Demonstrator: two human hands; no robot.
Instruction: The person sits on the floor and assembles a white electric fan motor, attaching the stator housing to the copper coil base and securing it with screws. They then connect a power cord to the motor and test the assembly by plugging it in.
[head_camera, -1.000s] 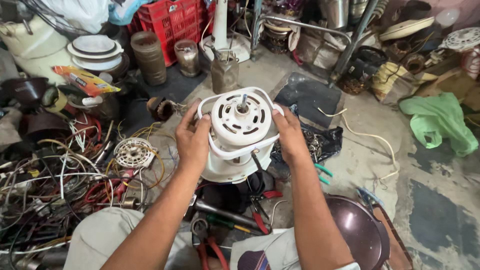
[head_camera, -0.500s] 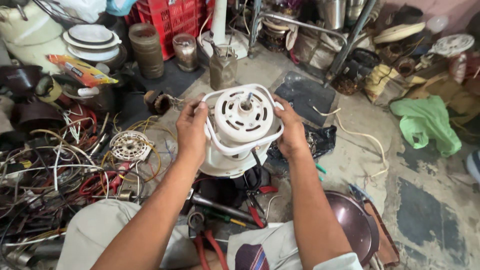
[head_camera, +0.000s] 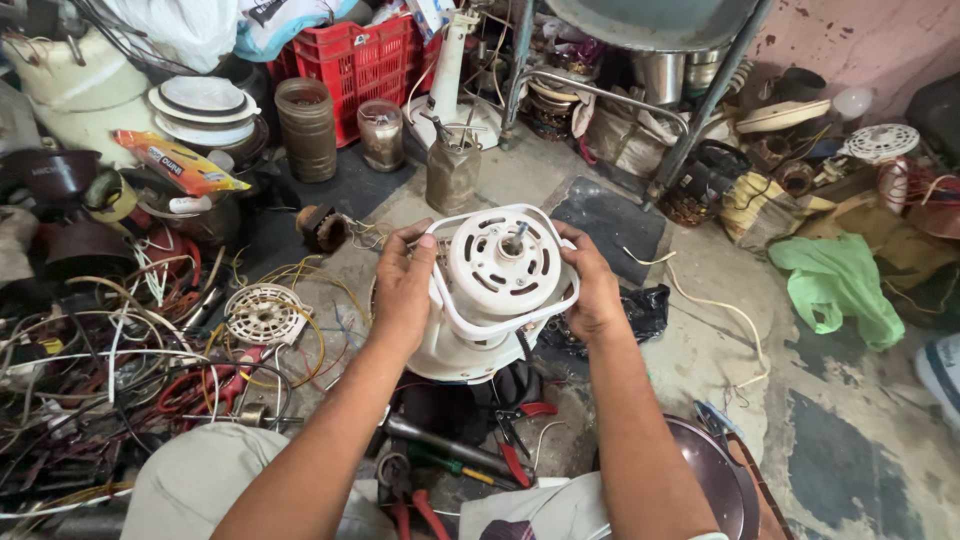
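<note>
I hold a white fan motor housing (head_camera: 498, 285) upright between both hands, its round vented front and short metal shaft facing up at me. My left hand (head_camera: 402, 290) grips its left side, fingers curled over the white ring around the motor. My right hand (head_camera: 590, 285) clasps the right side of the same ring. Below the housing, between my knees, lie red-handled pliers (head_camera: 515, 450) and a metal tool (head_camera: 440, 445).
A tangle of wires (head_camera: 110, 370) and a round white grille (head_camera: 263, 315) lie at left. Jars (head_camera: 307, 128), a red crate (head_camera: 365, 55), stacked plates (head_camera: 205, 105) stand behind. A green bag (head_camera: 840, 285) lies right, a dark bowl (head_camera: 715, 490) by my right knee.
The housing has tilted a little so its front faces more toward me, and my view has shifted slightly; both hands stay on its sides.
</note>
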